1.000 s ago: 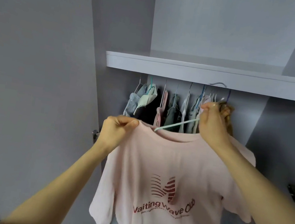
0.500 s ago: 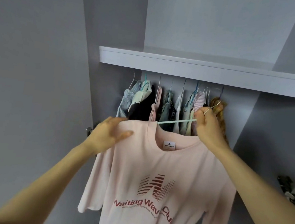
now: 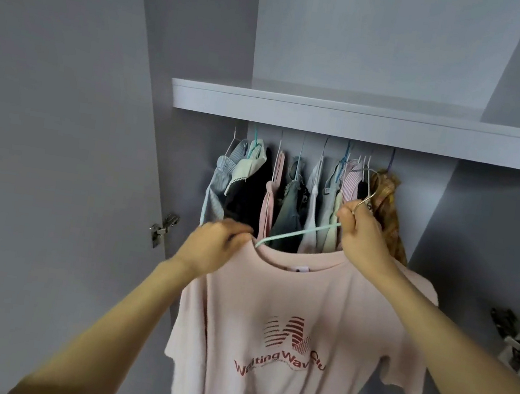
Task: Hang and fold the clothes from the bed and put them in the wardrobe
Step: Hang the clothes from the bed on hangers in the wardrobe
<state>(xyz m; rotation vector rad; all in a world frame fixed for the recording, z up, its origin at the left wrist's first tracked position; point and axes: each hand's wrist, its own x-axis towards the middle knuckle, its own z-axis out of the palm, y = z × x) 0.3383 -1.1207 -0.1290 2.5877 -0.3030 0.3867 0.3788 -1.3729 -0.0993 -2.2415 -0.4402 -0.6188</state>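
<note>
The pink shirt (image 3: 301,319) hangs limp below the shelf (image 3: 362,126), light and soft, draped on a thin hanger (image 3: 297,233). The right hand (image 3: 366,241) grips the hanger's neck, the firm place to hold; the left hand (image 3: 214,250), blurred, seems to pinch the collar

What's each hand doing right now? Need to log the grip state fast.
Left hand: pinching the pink T-shirt at its shoulder.
Right hand: gripping the hanger by its neck.
</note>
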